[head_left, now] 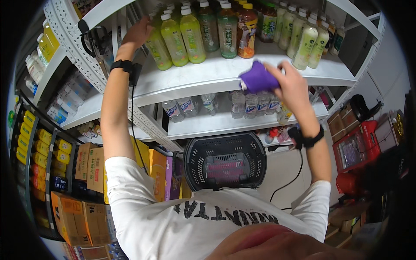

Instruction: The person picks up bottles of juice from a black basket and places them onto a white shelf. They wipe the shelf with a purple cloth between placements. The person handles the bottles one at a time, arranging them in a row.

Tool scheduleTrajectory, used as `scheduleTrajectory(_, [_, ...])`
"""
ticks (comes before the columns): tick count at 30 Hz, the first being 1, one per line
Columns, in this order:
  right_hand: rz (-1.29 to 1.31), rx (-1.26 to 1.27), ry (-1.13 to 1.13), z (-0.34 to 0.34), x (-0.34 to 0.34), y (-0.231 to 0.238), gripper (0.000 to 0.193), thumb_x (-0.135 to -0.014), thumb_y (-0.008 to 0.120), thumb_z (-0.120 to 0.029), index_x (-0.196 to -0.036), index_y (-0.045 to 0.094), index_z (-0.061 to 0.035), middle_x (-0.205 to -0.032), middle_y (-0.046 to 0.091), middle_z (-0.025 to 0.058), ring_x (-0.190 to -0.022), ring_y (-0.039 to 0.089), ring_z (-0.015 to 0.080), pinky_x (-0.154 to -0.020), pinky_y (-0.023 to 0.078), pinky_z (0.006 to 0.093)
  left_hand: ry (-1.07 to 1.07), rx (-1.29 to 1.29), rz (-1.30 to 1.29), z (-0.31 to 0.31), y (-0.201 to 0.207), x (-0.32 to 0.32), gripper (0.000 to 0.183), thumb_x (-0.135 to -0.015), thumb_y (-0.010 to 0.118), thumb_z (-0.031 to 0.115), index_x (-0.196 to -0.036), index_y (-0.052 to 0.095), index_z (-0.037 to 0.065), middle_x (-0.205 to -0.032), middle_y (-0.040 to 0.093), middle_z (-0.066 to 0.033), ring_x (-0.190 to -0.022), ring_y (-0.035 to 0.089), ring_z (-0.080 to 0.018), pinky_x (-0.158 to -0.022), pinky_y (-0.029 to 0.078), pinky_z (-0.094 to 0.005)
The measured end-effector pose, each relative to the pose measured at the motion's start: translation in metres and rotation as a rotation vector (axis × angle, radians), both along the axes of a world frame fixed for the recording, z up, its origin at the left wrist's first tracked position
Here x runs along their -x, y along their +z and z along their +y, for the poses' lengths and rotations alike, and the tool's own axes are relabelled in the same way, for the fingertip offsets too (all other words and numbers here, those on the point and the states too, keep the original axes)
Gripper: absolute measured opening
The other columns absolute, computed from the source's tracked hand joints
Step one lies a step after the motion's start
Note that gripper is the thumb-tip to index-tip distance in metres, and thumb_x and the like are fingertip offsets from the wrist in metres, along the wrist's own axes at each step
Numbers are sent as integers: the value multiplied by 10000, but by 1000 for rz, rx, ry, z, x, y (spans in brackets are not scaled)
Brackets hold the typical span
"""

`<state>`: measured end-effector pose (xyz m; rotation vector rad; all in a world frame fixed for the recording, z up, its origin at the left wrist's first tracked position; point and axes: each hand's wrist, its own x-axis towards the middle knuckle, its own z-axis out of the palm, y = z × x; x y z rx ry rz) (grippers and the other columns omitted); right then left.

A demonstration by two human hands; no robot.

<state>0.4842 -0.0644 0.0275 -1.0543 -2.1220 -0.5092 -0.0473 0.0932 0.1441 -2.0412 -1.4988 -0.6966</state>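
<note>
At the left end of the upper shelf my left hand (138,33) reaches to the top of the nearest yellow-green drink bottle (159,54). Its fingers are blurred and partly hidden, so I cannot tell whether they grip the bottle. Two more yellow-green bottles (190,38) stand just right of it. My right hand (291,83) is closed around a bunched purple cloth (259,78), held over the front edge of the upper shelf (212,72). Behind the cloth are a dark-labelled bottle (228,34) and an amber bottle with a yellow cap (247,32).
Pale green bottles (305,45) fill the shelf's right side. Water bottles (250,106) stand on the lower shelf. A black basket (187,167) rests on the floor before me. Cardboard boxes (95,169) and a rack (48,173) are at left, a red case (368,143) at right.
</note>
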Motion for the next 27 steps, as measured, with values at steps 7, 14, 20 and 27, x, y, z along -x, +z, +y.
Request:
scheduleTrajectory(7, [-206,158,-265,110,-14,2,599,-842,759,-236,-1412,583,-176,-1226,609,158,-1113,627,360,-867,582,467,248,-388,210,-25,0,-22,484,-1038,504,452,-1390,528,120,-1193,686,-244,-1071,667,-459,-917,541,-553])
scheduleTrajectory(14, [-137,77,-96,128,-32,-75,562,-1030,533,-468,-1494,524,-149,-1456,520,310,-1180,600,486,-997,517,505,-102,-415,195,-102,-46,-145,268,-994,655,286,-1121,664,51,-968,684,-150,-882,651,-338,-757,524,-426])
scheduleTrajectory(20, [-53,41,60,110,-34,-50,489,-969,660,-352,-1406,602,-140,-1476,539,231,-1259,577,430,-1027,500,474,-184,97,-384,-110,-165,-242,229,-965,672,279,-957,683,50,-782,641,-140,-789,636,-333,-701,503,-439])
scheduleTrajectory(27, [-85,-436,-271,121,-121,107,256,-933,664,-237,-1094,654,-38,-1157,633,199,-1041,596,373,-900,510,452,0,-55,-321,-84,-184,-297,248,-938,647,277,-799,644,72,-695,654,-123,-693,643,-341,-641,506,-463])
